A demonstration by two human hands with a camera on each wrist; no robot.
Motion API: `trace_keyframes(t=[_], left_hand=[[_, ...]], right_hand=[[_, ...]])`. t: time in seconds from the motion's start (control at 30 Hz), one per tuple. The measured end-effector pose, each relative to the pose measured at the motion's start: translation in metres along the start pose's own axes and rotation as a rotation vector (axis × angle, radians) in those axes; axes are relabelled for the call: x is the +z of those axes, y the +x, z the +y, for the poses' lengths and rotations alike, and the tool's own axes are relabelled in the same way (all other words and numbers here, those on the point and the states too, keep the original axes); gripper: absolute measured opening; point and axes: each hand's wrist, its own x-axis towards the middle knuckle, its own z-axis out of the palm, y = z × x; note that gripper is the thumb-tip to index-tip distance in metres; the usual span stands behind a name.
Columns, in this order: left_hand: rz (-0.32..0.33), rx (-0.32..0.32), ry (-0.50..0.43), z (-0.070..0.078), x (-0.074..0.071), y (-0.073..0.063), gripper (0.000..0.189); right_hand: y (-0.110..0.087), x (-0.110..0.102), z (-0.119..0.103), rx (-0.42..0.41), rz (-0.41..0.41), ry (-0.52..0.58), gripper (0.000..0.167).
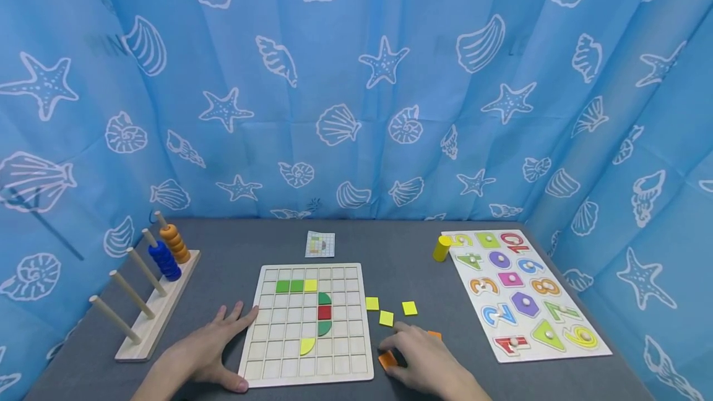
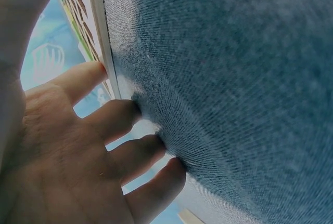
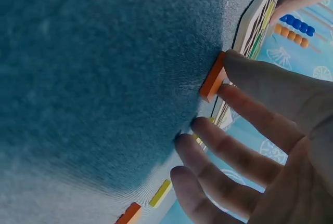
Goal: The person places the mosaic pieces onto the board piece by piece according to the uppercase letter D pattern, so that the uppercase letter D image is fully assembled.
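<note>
A wooden grid board (image 1: 276, 350) lies flat at the middle of the table, bearing green squares (image 1: 283, 286), a yellow square (image 1: 310, 285), a red square (image 1: 324, 312), two green quarter-rounds (image 1: 324, 328) and a yellow one (image 1: 307, 346). My left hand (image 1: 208, 345) rests at its left side, fingers spread, with thumb and index finger touching the edge. To the right of the board, my right hand (image 1: 420, 357) pinches an orange square tile (image 3: 212, 78) between thumb and index finger, at the tabletop. Several yellow tiles (image 1: 386, 318) lie just beyond; another orange tile (image 1: 435, 335) is partly hidden behind this hand.
A small pattern card (image 1: 320, 244) lies behind the board. On the left stands a peg stacker (image 1: 150, 333) with blue (image 1: 164, 261) and orange beads (image 1: 175, 244). A number-and-shape puzzle (image 1: 504, 342) lies at right, with a yellow cylinder (image 1: 442, 249) by its far-left corner. A blue curtain (image 1: 356, 98) hangs behind.
</note>
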Motion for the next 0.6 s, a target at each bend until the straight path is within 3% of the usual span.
trace_keyframes(t=[0.6], left_hand=[[0.005, 0.011, 0.001, -0.0012, 0.0012, -0.0003, 0.129]], right_hand=[[0.0014, 0.006, -0.0004, -0.029, -0.017, 0.004, 0.026]])
